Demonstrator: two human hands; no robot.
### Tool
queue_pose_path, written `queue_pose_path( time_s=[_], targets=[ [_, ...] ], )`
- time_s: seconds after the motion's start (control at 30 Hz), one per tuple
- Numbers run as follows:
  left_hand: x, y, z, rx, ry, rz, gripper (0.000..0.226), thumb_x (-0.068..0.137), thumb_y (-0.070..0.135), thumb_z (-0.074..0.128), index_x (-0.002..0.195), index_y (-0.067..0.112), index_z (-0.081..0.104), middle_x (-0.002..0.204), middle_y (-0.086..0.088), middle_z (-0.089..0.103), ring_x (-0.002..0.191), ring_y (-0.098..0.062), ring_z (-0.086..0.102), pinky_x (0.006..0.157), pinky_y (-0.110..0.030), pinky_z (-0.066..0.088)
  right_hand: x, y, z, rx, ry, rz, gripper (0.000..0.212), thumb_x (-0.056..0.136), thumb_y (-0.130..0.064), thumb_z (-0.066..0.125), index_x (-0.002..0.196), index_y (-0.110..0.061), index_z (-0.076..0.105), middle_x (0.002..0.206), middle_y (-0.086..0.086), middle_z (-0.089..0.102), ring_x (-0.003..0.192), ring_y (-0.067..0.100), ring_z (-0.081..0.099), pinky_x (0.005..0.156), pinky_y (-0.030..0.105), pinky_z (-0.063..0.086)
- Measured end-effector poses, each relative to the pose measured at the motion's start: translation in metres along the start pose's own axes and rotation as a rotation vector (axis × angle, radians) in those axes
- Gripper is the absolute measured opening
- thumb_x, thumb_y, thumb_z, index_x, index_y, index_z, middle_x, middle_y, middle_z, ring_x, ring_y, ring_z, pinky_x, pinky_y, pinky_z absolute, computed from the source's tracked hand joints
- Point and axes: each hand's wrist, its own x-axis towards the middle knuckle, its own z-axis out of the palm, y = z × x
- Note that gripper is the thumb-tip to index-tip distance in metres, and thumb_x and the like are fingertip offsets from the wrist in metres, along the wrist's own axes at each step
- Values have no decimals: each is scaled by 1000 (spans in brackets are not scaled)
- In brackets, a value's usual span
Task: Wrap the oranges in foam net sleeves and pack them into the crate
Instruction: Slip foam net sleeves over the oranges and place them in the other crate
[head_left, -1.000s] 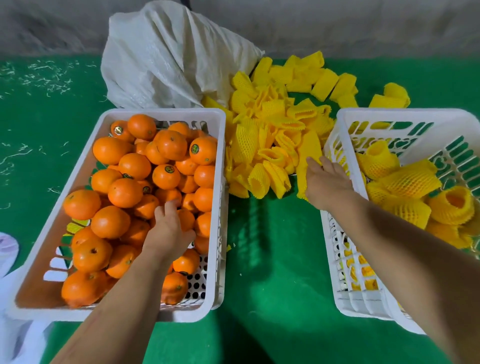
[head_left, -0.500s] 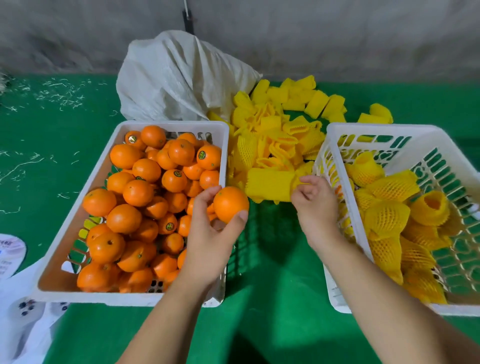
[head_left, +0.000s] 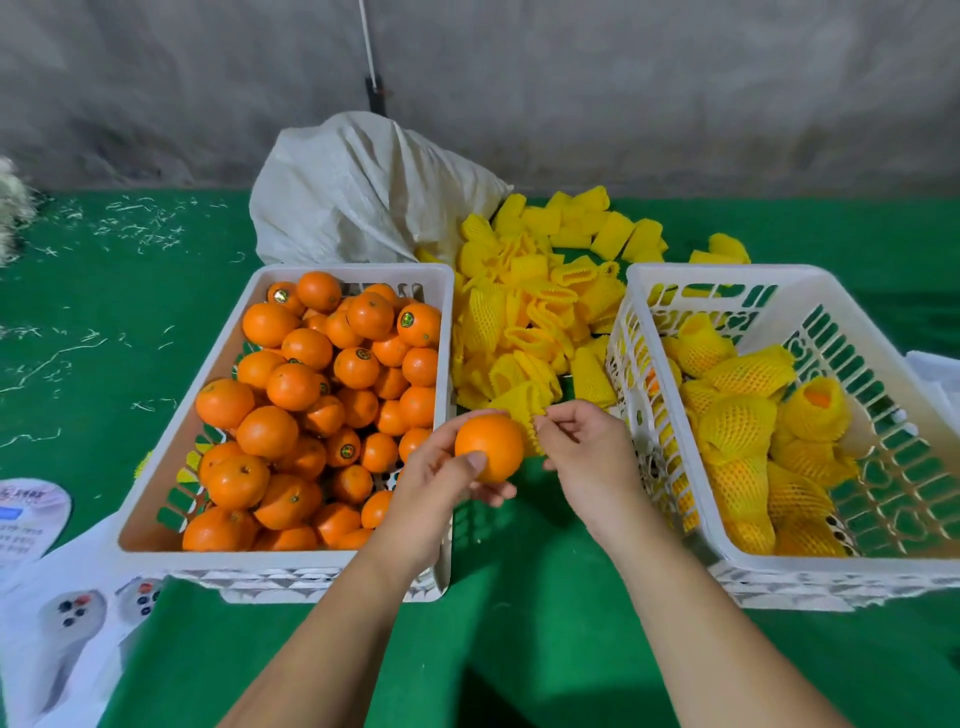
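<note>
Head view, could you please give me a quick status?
Left hand grips round bare orange. Right hand pinches yellow foam net sleeve beside it. Sleeve not yet on. Nothing in the way.

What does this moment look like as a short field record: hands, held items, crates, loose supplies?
left hand: holds one bare orange between the crates
right hand: pinches a yellow foam sleeve beside that orange
sleeve state: not yet over the orange
left crate: unwrapped oranges
right crate: sleeved oranges, partly filled
sleeve pile: on the green surface behind, between the crates
white sack: behind the left crate
</note>
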Motion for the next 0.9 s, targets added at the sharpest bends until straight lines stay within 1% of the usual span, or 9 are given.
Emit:
queue_pose_path(
  time_s=[0.1, 0.27, 0.37, 0.47, 0.53, 0.63, 0.73, 0.8, 0.9],
  targets=[
    [-6, -2, -4, -26, -74, -11, 53, 84, 34, 67, 136, 23, 70, 129, -16, 70, 79, -39, 73, 68, -33, 58, -10, -6, 10, -336, 134, -278, 10, 93, -17, 75, 96, -23, 68, 94, -12, 62, 81, 5, 60, 71, 23, 50],
    [-7, -3, -7, 18, -101, -70, 65, 84, 37, 69, 144, 14, 60, 111, -21, 75, 75, -32, 73, 66, -30, 59, -20, 1, 24, -366, 20, -212, 35, 87, 7, 66, 109, -20, 69, 112, -6, 63, 98, 12, 59, 84, 37, 55],
    [-5, -3, -1, 68, -16, -42, 63, 80, 44, 75, 138, 20, 64, 109, -16, 76, 77, -31, 76, 67, -29, 60, -22, 2, 18, -218, 41, -180, 23, 95, -5, 67, 105, -26, 67, 104, -10, 68, 96, 3, 64, 84, 31, 54],
    [-3, -5, 0, 69, 75, 9, 67, 77, 45, 80, 138, 23, 62, 126, -10, 71, 97, -31, 77, 81, -34, 62, -24, -1, 13, -205, 47, -248, 12, 98, -17, 67, 104, -28, 67, 98, -15, 68, 92, 0, 64, 79, 28, 53],
    [-3, -5, -2, 28, 58, 28, 61, 78, 41, 81, 134, 28, 62, 133, -10, 63, 109, -28, 73, 86, -37, 62, -27, -3, 12, -296, 38, -360, 11, 99, -19, 67, 109, -23, 68, 103, -12, 66, 92, 6, 62, 77, 30, 54],
    [-5, -4, -5, 31, -36, 15, 51, 77, 33, 82, 123, 42, 62, 134, -8, 56, 108, -20, 72, 86, -35, 61, -32, -5, 13, -347, 48, -419, 14, 99, -17, 66, 112, -19, 69, 107, -9, 66, 93, 8, 61, 75, 35, 56],
    [-6, -5, -8, 90, -66, -7, 75, 78, 35, 82, 145, 46, 51, 144, 3, 56, 119, -14, 69, 88, -31, 60, -34, -5, 11, -352, 49, -412, 14, 99, -17, 67, 112, -20, 69, 107, -7, 69, 93, 11, 63, 75, 38, 57],
    [-6, -5, -6, 103, -65, -4, 81, 79, 36, 84, 151, 43, 48, 143, 11, 59, 122, -14, 68, 89, -31, 60, -33, -5, 9, -343, 15, -404, 13, 99, -19, 66, 112, -22, 68, 99, -17, 68, 86, 5, 63, 70, 32, 55],
    [-6, -5, -5, 122, -49, 24, 67, 77, 38, 87, 138, 40, 58, 133, -1, 66, 116, -24, 71, 89, -36, 62, -37, -6, 7, -319, -8, -391, 13, 98, -19, 66, 108, -27, 64, 78, -32, 55, 67, -4, 52, 58, 13, 34]
  ],
)
